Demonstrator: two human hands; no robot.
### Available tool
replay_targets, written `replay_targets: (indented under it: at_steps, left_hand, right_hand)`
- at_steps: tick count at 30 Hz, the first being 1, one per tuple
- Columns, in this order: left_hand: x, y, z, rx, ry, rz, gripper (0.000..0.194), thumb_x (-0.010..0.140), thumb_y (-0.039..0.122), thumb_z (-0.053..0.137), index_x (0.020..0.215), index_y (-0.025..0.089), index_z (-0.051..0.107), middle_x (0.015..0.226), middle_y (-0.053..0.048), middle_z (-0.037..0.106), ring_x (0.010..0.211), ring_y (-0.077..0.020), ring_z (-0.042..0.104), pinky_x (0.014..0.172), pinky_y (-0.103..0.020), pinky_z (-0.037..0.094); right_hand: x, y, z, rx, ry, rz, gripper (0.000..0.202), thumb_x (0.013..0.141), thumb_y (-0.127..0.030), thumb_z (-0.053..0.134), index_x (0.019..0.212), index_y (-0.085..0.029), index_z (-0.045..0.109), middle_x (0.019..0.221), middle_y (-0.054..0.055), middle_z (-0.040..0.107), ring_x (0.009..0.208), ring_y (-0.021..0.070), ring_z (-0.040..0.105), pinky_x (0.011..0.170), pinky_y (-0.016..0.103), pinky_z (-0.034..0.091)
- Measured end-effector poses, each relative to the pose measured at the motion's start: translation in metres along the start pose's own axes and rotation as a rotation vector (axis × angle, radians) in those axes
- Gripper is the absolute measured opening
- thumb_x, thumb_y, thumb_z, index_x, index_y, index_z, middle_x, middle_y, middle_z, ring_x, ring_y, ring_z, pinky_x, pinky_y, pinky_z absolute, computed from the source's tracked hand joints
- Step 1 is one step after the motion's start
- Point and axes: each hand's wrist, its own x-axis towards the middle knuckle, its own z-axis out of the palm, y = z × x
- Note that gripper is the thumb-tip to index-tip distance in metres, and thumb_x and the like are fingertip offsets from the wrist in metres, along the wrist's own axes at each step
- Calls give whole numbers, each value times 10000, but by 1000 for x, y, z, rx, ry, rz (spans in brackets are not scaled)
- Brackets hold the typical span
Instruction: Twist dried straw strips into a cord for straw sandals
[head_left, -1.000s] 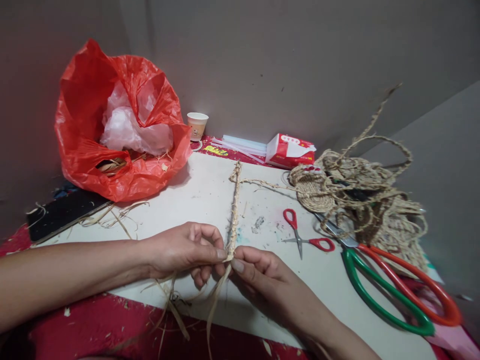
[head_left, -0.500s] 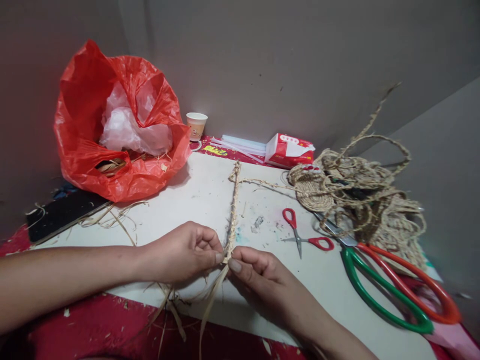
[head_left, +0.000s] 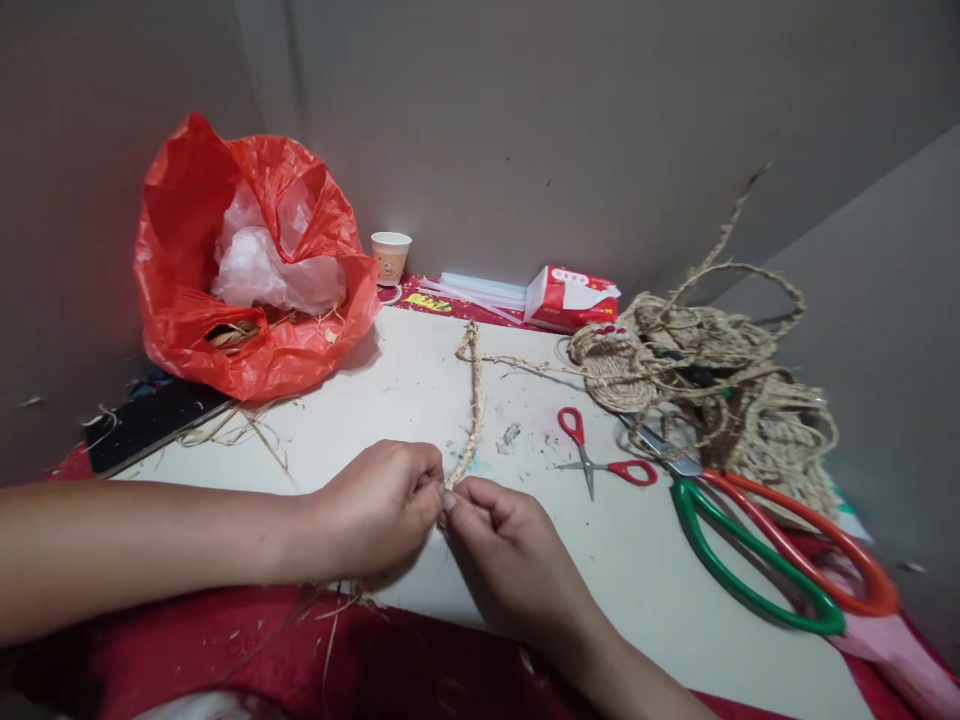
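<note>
A braided straw cord (head_left: 475, 415) runs down the middle of the white board, and its near end disappears between my hands. My left hand (head_left: 394, 505) is closed, its thumb and fingers pinched at that end. Touching it from the other side, my right hand (head_left: 499, 545) is also closed, with thumb and forefinger pressed on the braid. The loose strands at the working end are mostly hidden by my hands. At the far end the cord bends over and leads right to a pile of coiled straw rope (head_left: 705, 350).
Small red-handled scissors (head_left: 589, 462) lie opened right of the cord. Large shears (head_left: 757, 540) with green and orange handles lie farther right. A red plastic bag (head_left: 255, 270), a phone (head_left: 154, 425), a paper cup (head_left: 391, 258) and a tissue pack (head_left: 570, 300) stand around the white board (head_left: 660, 600).
My hands have drawn together at the braid's near end. The cord's lower part now bends toward the left, and the strands that hung below my hands are out of sight. The view has shifted slightly.
</note>
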Motion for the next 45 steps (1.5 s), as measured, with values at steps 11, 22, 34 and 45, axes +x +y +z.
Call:
replay_targets:
  at_steps: [11, 22, 34, 45]
  left_hand:
    - [-30, -1, 20, 443, 137, 179, 43, 812, 191, 393, 797, 209, 357, 609, 16, 440, 523, -123, 380, 515, -238, 233]
    - [-50, 7, 8, 442, 114, 234, 154, 857, 273, 421, 961, 178, 483, 638, 9, 545, 565, -126, 474, 556, -234, 341]
    - [-5, 1, -1, -205, -285, -78, 139, 840, 295, 436, 766, 180, 459, 452, 97, 302, 349, -53, 263, 365, -178, 202]
    - [4, -13, -10, -138, -372, -74, 210, 854, 289, 396, 684, 175, 443, 483, 71, 381, 410, -57, 326, 393, -173, 248]
  right_hand:
    - [-15, -12, 6, 535, -202, 136, 369, 772, -407, 625, 571, -201, 395, 402, -113, 280, 345, 33, 140, 339, 200, 81]
    - [-20, -13, 6, 586, -149, 93, 305, 697, -370, 718, 614, -174, 499, 385, -105, 355, 328, 24, 191, 326, 188, 107]
    - [-10, -6, -9, 485, -267, 56, 263, 739, -363, 690, 677, -144, 557, 539, -33, 496, 491, 74, 394, 479, 200, 303]
    - [-7, -12, -12, -328, -127, -69, 304, 861, -335, 472, 599, -191, 418, 534, -47, 376, 503, 96, 322, 453, 208, 237]
